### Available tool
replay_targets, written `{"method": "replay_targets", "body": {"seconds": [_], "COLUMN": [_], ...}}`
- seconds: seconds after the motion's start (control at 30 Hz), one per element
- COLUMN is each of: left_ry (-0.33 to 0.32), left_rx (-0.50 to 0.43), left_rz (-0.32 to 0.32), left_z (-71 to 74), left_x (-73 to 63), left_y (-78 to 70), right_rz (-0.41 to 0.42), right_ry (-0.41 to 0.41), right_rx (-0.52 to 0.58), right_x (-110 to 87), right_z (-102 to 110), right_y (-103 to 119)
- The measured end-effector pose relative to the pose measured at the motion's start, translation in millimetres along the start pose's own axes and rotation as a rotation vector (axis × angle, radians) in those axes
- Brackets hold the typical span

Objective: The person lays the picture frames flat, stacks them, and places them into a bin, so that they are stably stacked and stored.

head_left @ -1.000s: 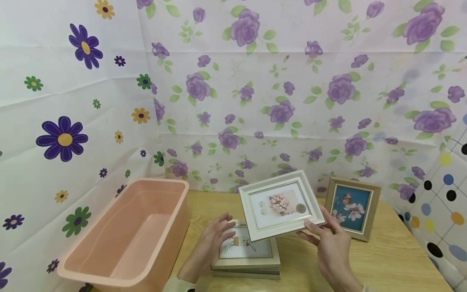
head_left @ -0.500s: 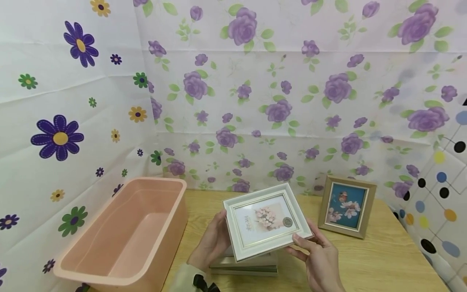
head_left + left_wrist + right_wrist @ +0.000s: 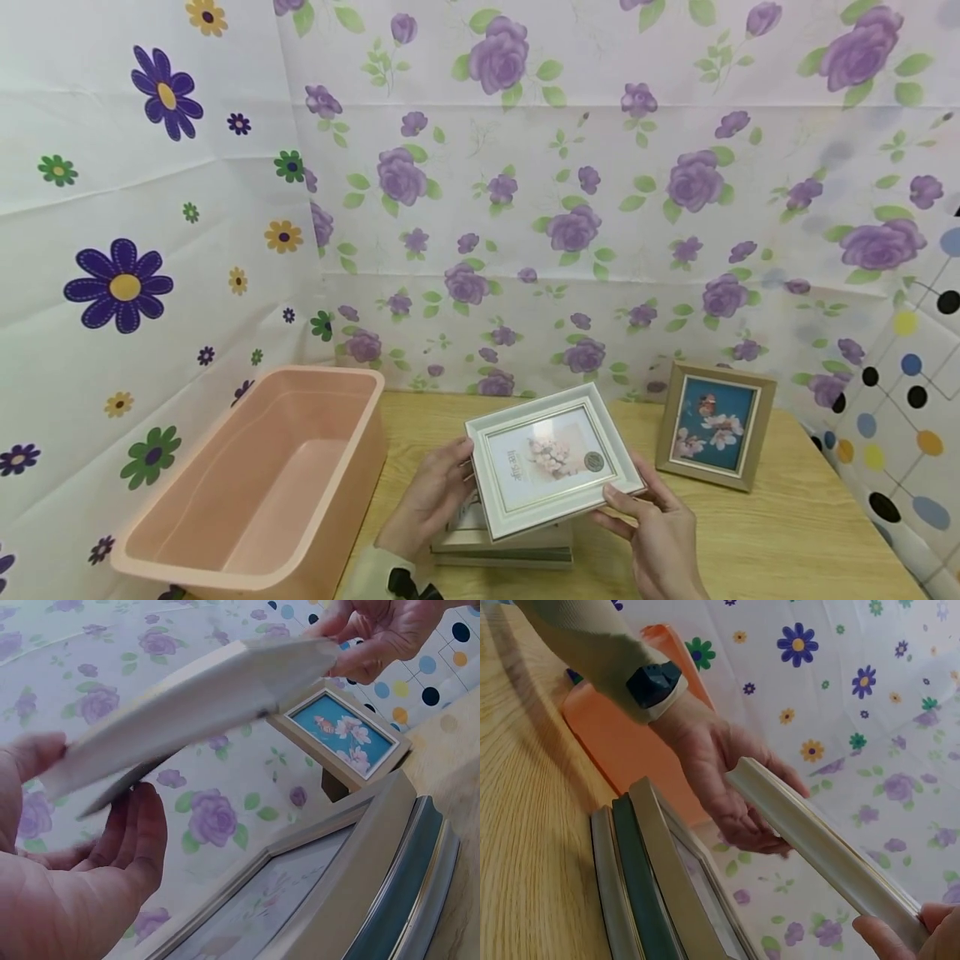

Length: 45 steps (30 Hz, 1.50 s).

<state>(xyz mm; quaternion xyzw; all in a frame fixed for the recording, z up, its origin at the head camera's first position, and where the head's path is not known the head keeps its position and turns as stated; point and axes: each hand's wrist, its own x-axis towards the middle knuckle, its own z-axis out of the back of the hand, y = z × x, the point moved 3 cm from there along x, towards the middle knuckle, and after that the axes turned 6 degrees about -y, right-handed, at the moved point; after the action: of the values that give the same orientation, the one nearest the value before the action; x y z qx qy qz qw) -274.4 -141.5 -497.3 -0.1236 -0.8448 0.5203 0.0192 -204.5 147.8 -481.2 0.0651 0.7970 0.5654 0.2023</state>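
A white picture frame [image 3: 551, 454] with a pink flower print is held tilted above a stack of frames. My right hand [image 3: 660, 525] pinches its near right corner, thumb on the front face. At the opposite side, my left hand [image 3: 431, 500] holds the left edge. From the left wrist view, its thumb lies at the frame's edge while the fingertips meet a dark flap [image 3: 131, 784] jutting from the back. Below, the stack of frames [image 3: 502, 557] lies on the table, partly hidden by the held one; a cream frame [image 3: 360, 862] tops a teal one [image 3: 397, 889].
An open pink plastic tub [image 3: 360, 450] stands at the left of the wooden table [image 3: 810, 533]. Toward the back right, a tan frame [image 3: 757, 433] with a blue bird-and-blossom picture stands upright. Flowered cloth [image 3: 570, 167] hangs behind the table.
Over the last second the white picture frame has moved left and down, and my left hand has come to its left edge. Since half a second ago it has shifted only slightly.
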Motion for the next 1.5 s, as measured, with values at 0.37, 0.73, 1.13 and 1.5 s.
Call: {"method": "replay_targets", "body": {"seconds": [0.37,0.73,1.13,1.5], "left_ry": [-0.175,-0.116,-0.195,-0.206], "left_rx": [0.231,0.595,1.029,1.037], "left_rz": [-0.135,-0.382,-0.510,-0.536], "left_z": [-4.7,-11.8,-6.2,0.7], "left_x": [-13.5,-47.3,-63.5,-66.5], "left_y": [-6.4,-7.8,5.5,-2.6], "right_rz": [0.035,0.050,0.030,0.066], "right_ry": [-0.020,-0.021,0.038,0.202], "right_rx": [-0.016,-0.011,-0.030,-0.235], "right_x": [8.8,8.7,0.2,2.1], "right_z": [-5.2,-11.7,-20.3,-20.5], "right_y": [-7.5,-7.1,-9.9,-3.9]}}
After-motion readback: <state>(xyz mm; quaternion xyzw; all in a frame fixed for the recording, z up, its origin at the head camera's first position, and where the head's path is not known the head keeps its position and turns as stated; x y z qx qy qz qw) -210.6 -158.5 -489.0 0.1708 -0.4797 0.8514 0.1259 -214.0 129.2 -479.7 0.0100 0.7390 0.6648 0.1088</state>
